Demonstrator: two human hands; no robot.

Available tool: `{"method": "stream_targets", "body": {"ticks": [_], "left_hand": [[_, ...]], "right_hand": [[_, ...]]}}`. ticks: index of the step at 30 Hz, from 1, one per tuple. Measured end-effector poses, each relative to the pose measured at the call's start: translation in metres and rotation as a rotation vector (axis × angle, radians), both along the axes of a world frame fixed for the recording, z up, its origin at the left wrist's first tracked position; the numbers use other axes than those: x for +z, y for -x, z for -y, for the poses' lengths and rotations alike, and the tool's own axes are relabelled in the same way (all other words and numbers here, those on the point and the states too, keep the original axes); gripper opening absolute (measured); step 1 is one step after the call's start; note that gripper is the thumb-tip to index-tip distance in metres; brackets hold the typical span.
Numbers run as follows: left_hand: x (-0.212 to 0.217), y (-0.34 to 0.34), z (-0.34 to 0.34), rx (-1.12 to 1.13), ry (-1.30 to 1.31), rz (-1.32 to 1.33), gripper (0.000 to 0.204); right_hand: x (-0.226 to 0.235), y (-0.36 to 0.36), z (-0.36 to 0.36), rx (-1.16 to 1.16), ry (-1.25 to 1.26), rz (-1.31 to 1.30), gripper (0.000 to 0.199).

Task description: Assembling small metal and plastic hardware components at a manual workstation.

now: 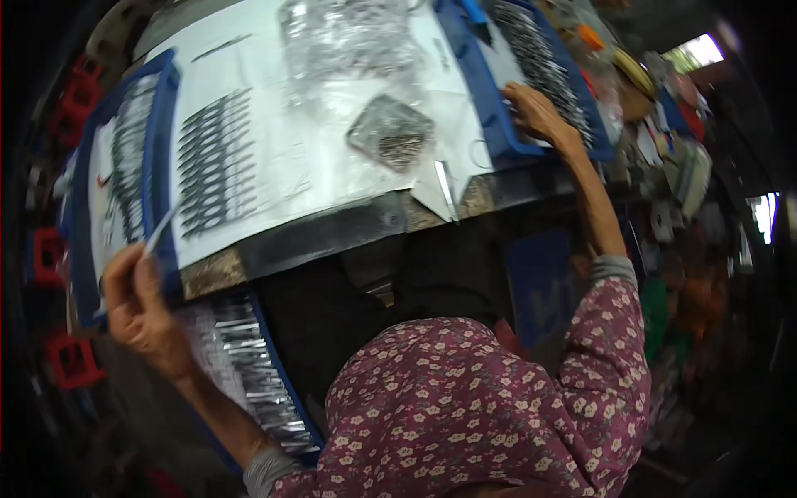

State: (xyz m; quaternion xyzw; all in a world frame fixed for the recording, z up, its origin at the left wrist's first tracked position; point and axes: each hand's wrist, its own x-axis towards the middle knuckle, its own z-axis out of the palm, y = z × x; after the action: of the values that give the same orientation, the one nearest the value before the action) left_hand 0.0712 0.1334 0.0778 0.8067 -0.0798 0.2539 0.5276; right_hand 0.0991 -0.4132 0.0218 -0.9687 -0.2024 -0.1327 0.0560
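Observation:
My left hand (143, 311) is at the table's front left corner, thumb and fingers closed on a thin pale strip (161, 231) that points up and away. Beside it stands a blue tray (163, 141) with slim metal pieces (131, 158) inside. To its right, a row of slender dark metal pieces with loops (212, 162) lies on a white sheet (278, 124). My right hand (541, 116) reaches over another blue tray (473, 79), its fingers curled together; what they hold, if anything, is hidden. Many dark metal pieces (544, 62) fill that tray's far side.
Mid-table are a clear plastic bag of small parts (353, 41) and a square container (390, 129) with small metal bits. A pointed metal blade (447, 191) sticks out over the front edge. Below the table at left is a tray of shiny metal pieces (257, 365). Red stools (75, 361) stand left.

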Motion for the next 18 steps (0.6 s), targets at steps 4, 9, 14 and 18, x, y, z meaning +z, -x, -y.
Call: {"method": "stream_targets", "body": {"ticks": [4,9,14,18], "left_hand": [[0.005,0.015,0.045,-0.165,0.070,-0.042,0.012],[0.004,0.026,0.059,-0.283,0.029,0.062,0.011],[0.006,0.034,0.063,-0.398,0.104,-0.001,0.016],[-0.003,0.036,0.065,-0.435,0.207,-0.013,0.020]], "right_hand": [[-0.029,0.002,0.049,-0.226,-0.335,-0.310,0.038],[-0.001,0.002,0.029,-0.136,0.021,-0.270,0.046],[-0.020,-0.008,0.074,-0.001,0.179,-0.244,0.048],[-0.009,-0.002,0.042,0.052,0.216,-0.048,0.029]]}}
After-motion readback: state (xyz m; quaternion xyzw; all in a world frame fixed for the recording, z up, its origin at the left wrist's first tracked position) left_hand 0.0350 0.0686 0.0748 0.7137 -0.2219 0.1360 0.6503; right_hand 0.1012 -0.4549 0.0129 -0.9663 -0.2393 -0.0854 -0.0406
